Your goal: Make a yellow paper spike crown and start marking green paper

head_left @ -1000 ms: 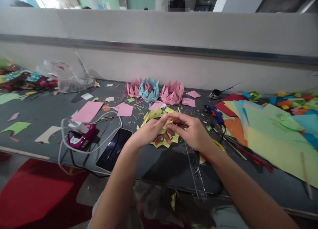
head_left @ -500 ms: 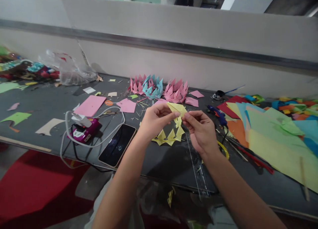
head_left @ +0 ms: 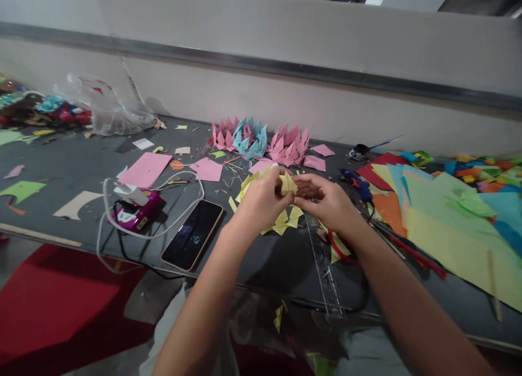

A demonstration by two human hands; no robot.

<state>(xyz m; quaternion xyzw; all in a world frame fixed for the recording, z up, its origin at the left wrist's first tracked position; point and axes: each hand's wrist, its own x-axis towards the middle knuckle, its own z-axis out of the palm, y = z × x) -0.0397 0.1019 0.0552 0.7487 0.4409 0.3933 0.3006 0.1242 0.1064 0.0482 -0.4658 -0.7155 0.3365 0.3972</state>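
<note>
A small piece of folded yellow paper (head_left: 289, 183) is held up between my two hands above the table. My left hand (head_left: 265, 199) is closed around its left side, with the thumb below it. From the right, the bent fingers and thumb of my right hand (head_left: 326, 202) close on its right edge; the fingertips partly overlap. Beneath them lies a ring of pointed yellow folded paper (head_left: 281, 222), largely covered by my hands. Farther back stand a blue folded-paper ring (head_left: 250, 139) and pink folded-paper rings (head_left: 289, 146).
A phone (head_left: 192, 236) and a purple power adapter (head_left: 141, 212) with cables lie left. To the right are a clear ruler (head_left: 324, 267), a glue gun (head_left: 356, 183), red-handled scissors (head_left: 424, 261) and coloured paper sheets (head_left: 452, 245). Pink paper (head_left: 145, 169) and scraps are scattered about.
The folded yellow paper has been turned and folded more compactly, and my left fingers now wrap around it. My right hand has shifted slightly left. The view has tilted down a little.
</note>
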